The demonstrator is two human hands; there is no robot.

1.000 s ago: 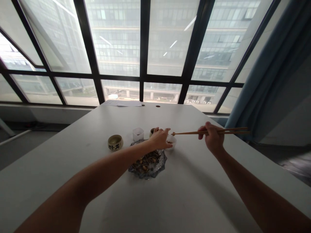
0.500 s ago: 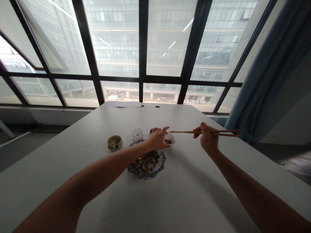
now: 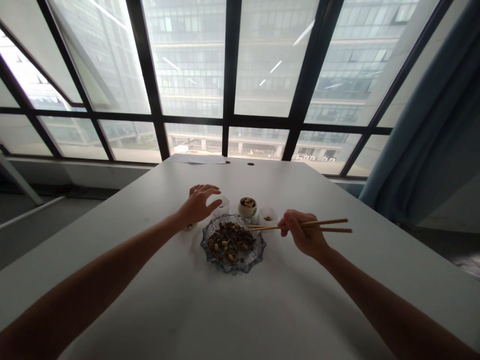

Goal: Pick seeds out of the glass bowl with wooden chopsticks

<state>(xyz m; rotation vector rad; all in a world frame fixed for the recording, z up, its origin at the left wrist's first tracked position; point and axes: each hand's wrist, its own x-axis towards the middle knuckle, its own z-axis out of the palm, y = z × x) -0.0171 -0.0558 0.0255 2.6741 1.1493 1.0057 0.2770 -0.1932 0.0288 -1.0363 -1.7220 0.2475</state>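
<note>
My right hand [image 3: 304, 236] is closed on a pair of wooden chopsticks [image 3: 330, 225]. Their tips reach left over the rim of a blue glass dish [image 3: 258, 252] filled with dark seeds and pale nuts. My left hand [image 3: 198, 202] hovers with fingers spread, holding nothing, just left of a small white square cup [image 3: 224, 205]. It covers most of a small bowl on the table beneath it. Behind the dish stand a small round cup of nuts [image 3: 247, 206] and a small white dish [image 3: 267, 216].
The white table [image 3: 240, 310] runs back to a wall of dark-framed windows. A sheet of paper [image 3: 197, 159] lies at the table's far edge. A blue curtain [image 3: 431, 130] hangs at the right.
My left hand has drawn back from the small white dish and moved left over the bowl. My right hand has come down and left, bringing the chopstick tips to the glass dish.
</note>
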